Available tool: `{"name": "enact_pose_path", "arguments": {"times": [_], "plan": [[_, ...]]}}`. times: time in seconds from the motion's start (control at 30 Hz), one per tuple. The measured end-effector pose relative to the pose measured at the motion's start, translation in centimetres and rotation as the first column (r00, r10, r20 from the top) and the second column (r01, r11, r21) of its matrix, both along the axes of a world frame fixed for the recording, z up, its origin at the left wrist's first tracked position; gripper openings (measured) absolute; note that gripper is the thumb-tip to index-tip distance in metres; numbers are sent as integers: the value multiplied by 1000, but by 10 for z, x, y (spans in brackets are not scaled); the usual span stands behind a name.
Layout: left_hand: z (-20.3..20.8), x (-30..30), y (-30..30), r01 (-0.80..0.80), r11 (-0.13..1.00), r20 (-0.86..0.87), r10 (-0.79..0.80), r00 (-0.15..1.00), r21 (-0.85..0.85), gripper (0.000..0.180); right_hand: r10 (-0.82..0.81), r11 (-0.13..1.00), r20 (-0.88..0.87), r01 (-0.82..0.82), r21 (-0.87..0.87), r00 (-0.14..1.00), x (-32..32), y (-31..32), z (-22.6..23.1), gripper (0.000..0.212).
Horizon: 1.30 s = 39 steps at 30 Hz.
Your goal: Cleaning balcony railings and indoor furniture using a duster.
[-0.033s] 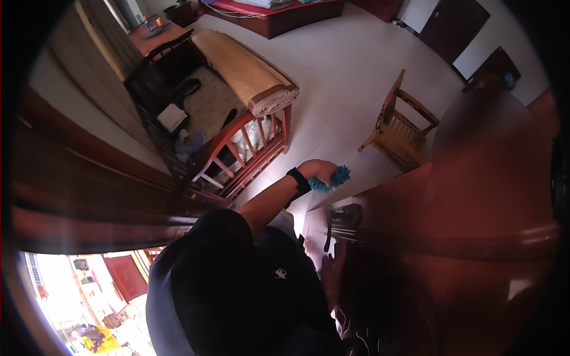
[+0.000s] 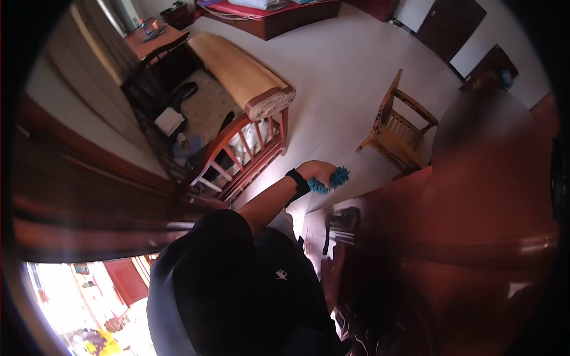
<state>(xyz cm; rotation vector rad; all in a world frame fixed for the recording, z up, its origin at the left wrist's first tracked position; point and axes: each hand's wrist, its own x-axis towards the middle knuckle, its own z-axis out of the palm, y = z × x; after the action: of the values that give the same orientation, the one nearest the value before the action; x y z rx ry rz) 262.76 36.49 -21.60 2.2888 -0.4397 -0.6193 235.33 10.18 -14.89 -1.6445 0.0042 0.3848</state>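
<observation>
My left hand [image 2: 320, 171] is stretched out in front of me, its fingers closed round a blue chenille cleaning cloth [image 2: 339, 177]. Fluffy strands of the cloth stick out on both sides of the fist. A black band [image 2: 298, 183] circles that wrist, below a dark short sleeve. Just to the right of the cloth is the edge of a glossy reddish-brown door-like panel [image 2: 409, 219], with a dark handle-like fitting [image 2: 344, 219] on it. The cloth appears apart from the panel. No right hand can be made out.
On the left stands a wooden bench bed [image 2: 237, 142] with a rolled mat [image 2: 240, 74] along its side. A wooden chair [image 2: 401, 127] is on the tiled floor [image 2: 332, 71] ahead. A bed base [image 2: 279, 26] lies at the back, and a dark door [image 2: 451, 26] at far right.
The room has shifted slightly left in the view. My left hand keeps its grip on the cloth in nearly the same place.
</observation>
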Motion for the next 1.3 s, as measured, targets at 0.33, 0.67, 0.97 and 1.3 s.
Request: {"name": "enact_pose_path", "arguments": {"times": [0.33, 0.67, 0.97, 1.3], "plan": [[-33, 149, 26, 312, 922, -130, -347, 929, -228, 48, -147, 977, -167, 170, 130, 975, -8, 11, -30, 56], [112, 209, -38, 754, 637, -317, -757, 572, -160, 41, -566, 824, 35, 566, -12, 824, 72, 175, -117, 54], [117, 186, -114, 840, -32, -81, -993, -90, -541, 31, -852, 505, 32, 838, -208, 522, 144, 190, -81, 52], [185, 179, -197, 710, -579, -43, -763, -645, -400, 61, -835, -545, 44, 812, -208, -549, 149, 206, -39, 50]]}}
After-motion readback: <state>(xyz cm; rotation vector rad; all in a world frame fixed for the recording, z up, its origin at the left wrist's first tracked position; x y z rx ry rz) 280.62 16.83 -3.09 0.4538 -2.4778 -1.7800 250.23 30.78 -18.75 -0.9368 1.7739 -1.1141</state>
